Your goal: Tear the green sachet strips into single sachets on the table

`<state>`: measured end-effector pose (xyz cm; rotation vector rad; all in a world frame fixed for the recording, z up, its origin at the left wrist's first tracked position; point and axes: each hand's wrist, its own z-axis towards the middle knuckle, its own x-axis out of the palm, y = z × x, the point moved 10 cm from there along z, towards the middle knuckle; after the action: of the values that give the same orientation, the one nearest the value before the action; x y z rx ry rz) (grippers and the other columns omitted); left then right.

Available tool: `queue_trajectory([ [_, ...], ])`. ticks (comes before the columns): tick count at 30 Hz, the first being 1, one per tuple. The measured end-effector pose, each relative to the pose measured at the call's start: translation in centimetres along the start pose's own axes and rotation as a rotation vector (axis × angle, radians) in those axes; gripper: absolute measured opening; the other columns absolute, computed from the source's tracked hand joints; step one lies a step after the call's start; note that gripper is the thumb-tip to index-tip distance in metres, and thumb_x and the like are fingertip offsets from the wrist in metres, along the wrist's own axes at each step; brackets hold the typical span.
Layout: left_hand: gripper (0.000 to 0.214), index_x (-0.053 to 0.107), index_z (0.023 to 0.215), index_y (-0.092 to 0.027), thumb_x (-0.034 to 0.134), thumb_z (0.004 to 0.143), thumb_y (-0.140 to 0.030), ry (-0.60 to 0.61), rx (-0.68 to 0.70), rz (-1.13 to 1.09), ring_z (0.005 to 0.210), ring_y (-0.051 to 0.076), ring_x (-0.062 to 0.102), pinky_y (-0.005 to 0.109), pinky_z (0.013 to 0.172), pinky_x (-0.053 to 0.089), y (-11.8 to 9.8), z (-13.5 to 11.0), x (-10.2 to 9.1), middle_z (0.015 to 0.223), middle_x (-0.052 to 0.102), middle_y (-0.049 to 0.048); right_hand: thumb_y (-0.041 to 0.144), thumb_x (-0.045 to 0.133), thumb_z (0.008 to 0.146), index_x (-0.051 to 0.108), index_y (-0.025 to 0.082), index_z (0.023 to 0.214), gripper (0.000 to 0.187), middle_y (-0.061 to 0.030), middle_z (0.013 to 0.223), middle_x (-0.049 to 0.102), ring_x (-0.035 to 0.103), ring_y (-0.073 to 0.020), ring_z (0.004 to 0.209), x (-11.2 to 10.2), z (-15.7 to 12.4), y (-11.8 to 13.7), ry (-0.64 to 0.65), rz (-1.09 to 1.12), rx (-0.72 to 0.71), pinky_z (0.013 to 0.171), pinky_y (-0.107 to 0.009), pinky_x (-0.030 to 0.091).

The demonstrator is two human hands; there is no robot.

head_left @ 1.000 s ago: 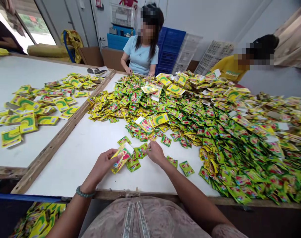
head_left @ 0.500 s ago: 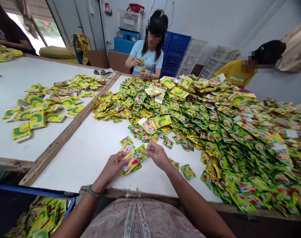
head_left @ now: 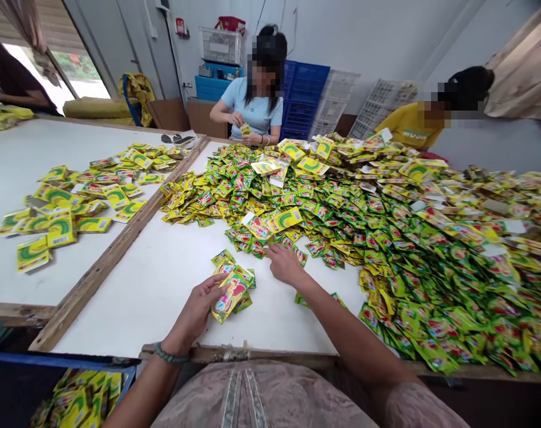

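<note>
My left hand (head_left: 198, 308) is closed on a small stack of green and yellow sachets (head_left: 230, 292), held just above the white table (head_left: 163, 279). My right hand (head_left: 283, 263) reaches forward to the near edge of the big heap of sachets (head_left: 386, 220), its fingers curled down onto loose packets there. Whether it grips one is hidden. A few single sachets (head_left: 223, 258) lie on the table between my hands.
A second table (head_left: 12, 148) at the left carries larger yellow packets (head_left: 63, 196). A wooden strip (head_left: 114, 246) divides the tables. One person in a light blue shirt (head_left: 255, 107) sits opposite, another in yellow (head_left: 408, 125) at the right. A blue crate of packets (head_left: 78, 398) stands below left.
My right hand has moved away from the stack and forward to the heap's edge. My left hand keeps the stack and has shifted slightly down.
</note>
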<state>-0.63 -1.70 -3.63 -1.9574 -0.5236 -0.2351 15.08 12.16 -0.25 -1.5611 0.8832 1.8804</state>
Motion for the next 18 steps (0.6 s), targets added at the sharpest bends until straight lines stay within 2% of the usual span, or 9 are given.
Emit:
queue_trajectory([
  [3, 0.062, 0.059, 0.115, -0.012, 0.079, 0.059, -0.031, -0.023, 0.003, -0.003, 0.066, 0.016, 0.065, 0.025, 0.062, 0.049, 0.0, -0.1, -0.4, 0.086, 0.072, 0.0080, 0.010, 0.039, 0.083, 0.065, 0.015, 0.091, 0.028, -0.0136, 0.091, 0.067, 0.053, -0.0252, 0.098, 0.3, -0.4, 0.5, 0.002, 0.018, -0.002, 0.089, -0.040, 0.034],
  [5, 0.062, 0.059, 0.115, -0.012, 0.078, 0.060, -0.032, -0.021, 0.018, 0.010, 0.068, 0.016, 0.065, 0.025, 0.063, 0.049, -0.1, -0.1, -0.5, 0.088, 0.072, 0.0085, 0.017, 0.041, 0.086, 0.065, 0.016, 0.087, 0.024, -0.0117, 0.086, 0.067, 0.054, -0.0247, 0.095, -0.8, -0.9, 0.1, -0.083, 0.199, 0.093, 0.085, -0.039, 0.038],
  [7, 0.061, 0.060, 0.115, -0.012, 0.077, 0.061, -0.032, -0.018, 0.032, 0.023, 0.070, 0.017, 0.065, 0.026, 0.064, 0.049, -0.3, -0.1, -0.5, 0.089, 0.072, 0.0088, 0.028, 0.047, 0.085, 0.063, 0.018, 0.092, 0.020, -0.0085, 0.090, 0.067, 0.057, -0.0224, 0.090, -1.8, -1.8, -0.4, -0.188, 0.533, 0.222, 0.080, -0.036, 0.043],
  [9, 0.060, 0.059, 0.116, -0.012, 0.077, 0.062, -0.033, -0.010, 0.035, 0.038, 0.070, 0.017, 0.065, 0.026, 0.065, 0.049, -0.2, -0.1, -0.4, 0.090, 0.072, 0.0087, 0.037, 0.054, 0.081, 0.058, 0.019, 0.097, 0.025, -0.0061, 0.094, 0.066, 0.060, -0.0197, 0.084, -1.6, -2.5, 0.1, -0.226, 0.955, 0.321, 0.073, -0.034, 0.048],
  [12, 0.058, 0.060, 0.115, -0.014, 0.077, 0.062, -0.032, 0.006, 0.048, 0.055, 0.074, 0.018, 0.066, 0.028, 0.069, 0.050, -0.2, 0.0, -0.1, 0.093, 0.072, 0.0078, 0.042, 0.066, 0.070, 0.053, 0.019, 0.095, 0.036, -0.0032, 0.086, 0.066, 0.063, -0.0172, 0.073, 0.1, -2.7, 3.1, -0.124, 1.439, 0.364, 0.065, -0.031, 0.051],
  [14, 0.056, 0.062, 0.113, -0.015, 0.076, 0.063, -0.033, 0.022, 0.059, 0.053, 0.077, 0.019, 0.066, 0.029, 0.072, 0.050, -0.2, 0.0, 0.0, 0.095, 0.072, 0.0075, 0.041, 0.071, 0.065, 0.054, 0.019, 0.088, 0.036, -0.0012, 0.076, 0.066, 0.062, -0.0157, 0.068, 1.0, -2.7, 4.7, -0.054, 1.543, 0.363, 0.065, -0.030, 0.051],
  [18, 0.053, 0.064, 0.110, -0.015, 0.077, 0.061, -0.032, 0.058, 0.047, 0.031, 0.079, 0.021, 0.066, 0.030, 0.072, 0.050, -0.1, -0.3, -0.2, 0.097, 0.071, 0.0090, 0.038, 0.072, 0.063, 0.059, 0.017, 0.081, 0.030, 0.0005, 0.068, 0.063, 0.060, -0.0140, 0.065, 1.8, -2.7, 5.1, 0.015, 1.445, 0.340, 0.063, -0.027, 0.048],
])
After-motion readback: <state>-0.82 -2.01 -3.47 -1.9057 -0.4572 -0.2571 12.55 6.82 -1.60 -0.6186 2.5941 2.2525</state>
